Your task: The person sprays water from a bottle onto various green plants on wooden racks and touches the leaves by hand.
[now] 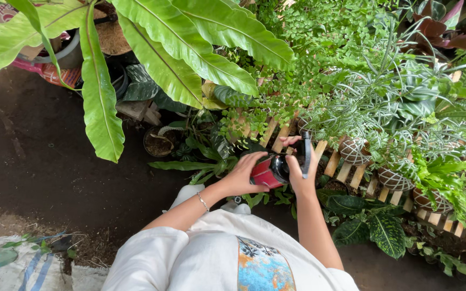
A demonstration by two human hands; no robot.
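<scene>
A small red and black canister-shaped object with a rounded black end (269,171) is held in front of the body, above the edge of a slatted wooden bench (346,171) crowded with potted plants. The left hand (242,173) is wrapped around the red side of the object, fingers curled over its top and closed on it; a thin silver bracelet (203,201) is seen on that wrist. The right hand (299,171) is placed against the black end of the same object, with a flat black piece (306,155) standing upright beside the fingers; the thumb is raised above it, and the fingers are closed on this black part, though exactly how they grip cannot be told.

Around the hands, fine-leaved green ferns (303,64) are spread over the slats, and round woven hanging pots (355,151) are seen just to the right of the right hand. Broad, long light-green leaves (179,48) are arched over the upper left of the view. A dark spotted-leaf plant (386,234) is set low beside the slats, near the right forearm. Dark bare soil floor (44,161) is spread to the left, with a small round pot of earth (159,143) standing on it. A white short-sleeved shirt with a coloured print (227,258) is worn.
</scene>
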